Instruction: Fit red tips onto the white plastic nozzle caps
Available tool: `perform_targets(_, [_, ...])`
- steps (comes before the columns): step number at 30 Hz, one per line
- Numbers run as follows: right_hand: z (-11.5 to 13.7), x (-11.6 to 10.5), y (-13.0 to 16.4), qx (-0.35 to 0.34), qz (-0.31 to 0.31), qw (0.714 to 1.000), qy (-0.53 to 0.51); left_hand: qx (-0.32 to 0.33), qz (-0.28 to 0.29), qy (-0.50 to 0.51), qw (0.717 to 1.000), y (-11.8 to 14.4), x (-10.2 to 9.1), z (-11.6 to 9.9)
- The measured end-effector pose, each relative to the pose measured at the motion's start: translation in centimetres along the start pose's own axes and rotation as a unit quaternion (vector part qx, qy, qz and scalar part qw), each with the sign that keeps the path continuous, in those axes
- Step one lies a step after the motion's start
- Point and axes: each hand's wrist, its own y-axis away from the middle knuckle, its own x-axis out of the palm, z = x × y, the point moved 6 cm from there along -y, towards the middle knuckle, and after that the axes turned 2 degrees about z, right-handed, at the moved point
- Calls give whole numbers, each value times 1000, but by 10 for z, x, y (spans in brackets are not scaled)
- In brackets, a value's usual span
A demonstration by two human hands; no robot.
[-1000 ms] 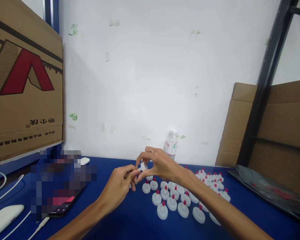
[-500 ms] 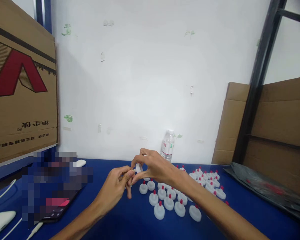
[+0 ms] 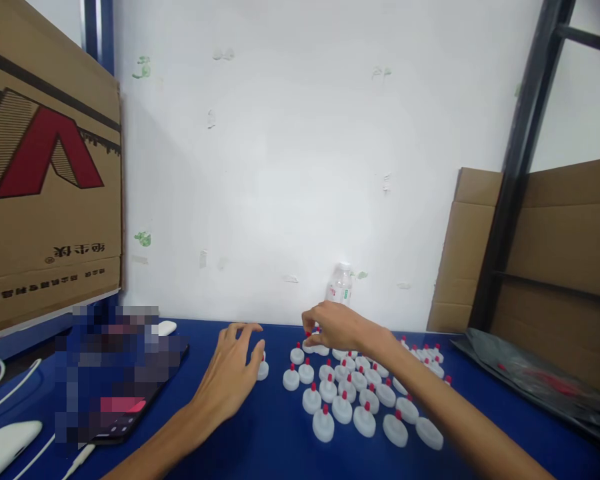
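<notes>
Several white caps with red tips [image 3: 342, 407] stand in rows on the blue table [image 3: 260, 440]. My right hand [image 3: 340, 327] reaches over the back of the group, and its fingertips pinch a white cap [image 3: 309, 345] that sits at the table surface in the far row. My left hand [image 3: 233, 380] lies low over the table to the left of the group, fingers spread and holding nothing. A single cap [image 3: 263, 369] stands right beside its fingertips, apart from the rows.
A large cardboard box [image 3: 45, 173] stands at the left, with a phone [image 3: 130, 407], white cables and a white device [image 3: 7, 443] below it. A water bottle [image 3: 341, 287] stands by the wall. Cardboard sheets [image 3: 555, 247], a black rack post [image 3: 523, 153] and a dark bag [image 3: 535, 380] fill the right.
Both hands were together above the table, working one cap. They have parted: the right hand went down with the cap to the back row, the left dropped to the table.
</notes>
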Motion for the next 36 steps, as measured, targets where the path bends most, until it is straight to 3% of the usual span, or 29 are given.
perform_targets(5, [-31,28,-10,47,58,997,-12,-67,81,17,994,5,28,17])
perform_targets(11, [-36,45,-13,48,101,992,-53,-54,104,52,992,6,31,9])
perform_targets(16, [-66,9,-4,72,5,995,-72,-109,67,66,990,4,30,21])
perform_targets(19, [-116,-12,20,120,-67,986,-96,-126,60,83,987,2,33,25])
perform_targets(21, [-158,-12,48,169,-113,972,-115,-130,61,124,982,1,38,24])
perform_targets(25, [-236,25,117,268,-187,928,-180,-133,67,179,973,-6,55,17])
perform_targets(28, [-270,67,151,315,-206,889,-261,-128,78,185,971,-15,72,7])
perform_targets(32, [-277,107,153,293,-200,855,-379,-100,96,206,969,-31,94,-16])
perform_targets(36, [-263,121,136,244,-199,826,-467,-72,104,219,967,-38,107,-35])
